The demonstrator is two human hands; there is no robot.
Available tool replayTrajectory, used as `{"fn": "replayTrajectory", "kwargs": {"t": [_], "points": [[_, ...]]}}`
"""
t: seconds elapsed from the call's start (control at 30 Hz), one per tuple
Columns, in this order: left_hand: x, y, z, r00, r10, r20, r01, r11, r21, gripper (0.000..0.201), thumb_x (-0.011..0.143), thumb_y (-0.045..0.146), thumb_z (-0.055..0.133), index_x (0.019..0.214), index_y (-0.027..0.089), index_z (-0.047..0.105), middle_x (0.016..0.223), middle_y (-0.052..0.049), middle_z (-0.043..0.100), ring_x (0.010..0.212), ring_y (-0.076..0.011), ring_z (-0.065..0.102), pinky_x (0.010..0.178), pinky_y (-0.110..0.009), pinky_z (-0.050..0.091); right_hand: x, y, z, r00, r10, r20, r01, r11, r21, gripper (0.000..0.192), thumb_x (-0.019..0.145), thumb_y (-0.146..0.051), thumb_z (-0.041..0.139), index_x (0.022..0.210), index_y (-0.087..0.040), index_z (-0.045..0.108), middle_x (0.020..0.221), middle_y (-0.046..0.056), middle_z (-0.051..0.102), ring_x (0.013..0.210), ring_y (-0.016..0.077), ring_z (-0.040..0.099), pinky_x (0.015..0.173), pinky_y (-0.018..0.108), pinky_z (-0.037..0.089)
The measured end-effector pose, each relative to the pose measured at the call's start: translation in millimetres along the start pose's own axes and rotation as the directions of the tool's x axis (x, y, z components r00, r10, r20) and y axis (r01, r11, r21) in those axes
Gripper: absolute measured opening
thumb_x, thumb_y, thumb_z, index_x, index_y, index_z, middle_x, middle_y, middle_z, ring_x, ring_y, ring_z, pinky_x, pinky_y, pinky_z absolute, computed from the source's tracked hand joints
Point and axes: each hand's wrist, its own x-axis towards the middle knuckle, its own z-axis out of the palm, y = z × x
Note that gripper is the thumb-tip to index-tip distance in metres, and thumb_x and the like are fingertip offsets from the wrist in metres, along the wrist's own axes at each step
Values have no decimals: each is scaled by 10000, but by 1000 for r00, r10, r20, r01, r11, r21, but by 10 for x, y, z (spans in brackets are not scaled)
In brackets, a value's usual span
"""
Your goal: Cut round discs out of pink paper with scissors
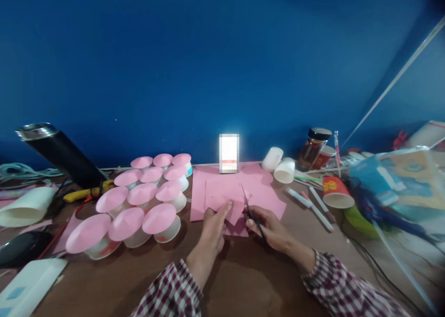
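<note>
Scissors with dark handles and slim metal blades (251, 212) sit in the right hand (269, 226), whose grip is curled shut around the handles while the blade tips point up and away across a small piece of pink paper (232, 210). The left hand (214, 226) pinches that same piece at its left edge, thumb on top and fingers closed beneath it, so its grip is shut on the paper. This piece lies at the near middle of the brown wooden counter (243, 284), on top of larger flat pink paper sheets (212, 187) spread behind it. Both wrists wear red-and-white checked sleeves (170, 291). To the left stand rows of white paper cups capped with pink paper cones (139, 201), packed close together. Behind the sheets a small bright glowing screen (229, 153) stands upright against the blue wall (222, 53). Right of the sheets lie two white paper cups on their sides (280, 165), several white marker pens (313, 206), a red paper cup tipped over (334, 193) and a glass jar with a black lid (313, 148).
</note>
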Motion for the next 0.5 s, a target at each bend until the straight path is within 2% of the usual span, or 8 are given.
{"fn": "replayTrajectory", "kwargs": {"t": [0.17,0.3,0.4,0.5], "points": [[-1,13,-4,1000,23,0,-23,1000,-20,382,536,366,808,602,200,471,457,81,445,406,-72,398,409,-215,321,1,12,-1,1000,26,13,-26,1000,-15,398,816,-460,604,1041,-133,578,710,12,538,591,120,491,485,210,396],[5,8,-14,999,43,19,-43,999,-9,398,556,376,793,576,207,433,436,92,381,383,-60,332,401,-216,286,3,37,4,1000,30,2,-30,999,-37,334,823,-444,598,952,-136,590,645,-11,522,537,105,456,461,205,359],[5,8,-13,999,47,-16,-47,999,1,437,552,379,797,575,215,393,422,109,327,362,-47,276,385,-209,247,3,47,4,1000,20,3,-20,998,-56,296,828,-425,598,901,-138,592,635,-13,519,540,105,447,467,207,355],[-9,18,-7,998,28,-59,-27,1000,16,462,542,384,804,585,222,374,419,116,308,354,-45,263,374,-205,228,0,36,2,1000,12,-1,-12,998,-54,311,837,-417,589,960,-130,590,632,-13,521,535,105,452,468,209,356]]}}
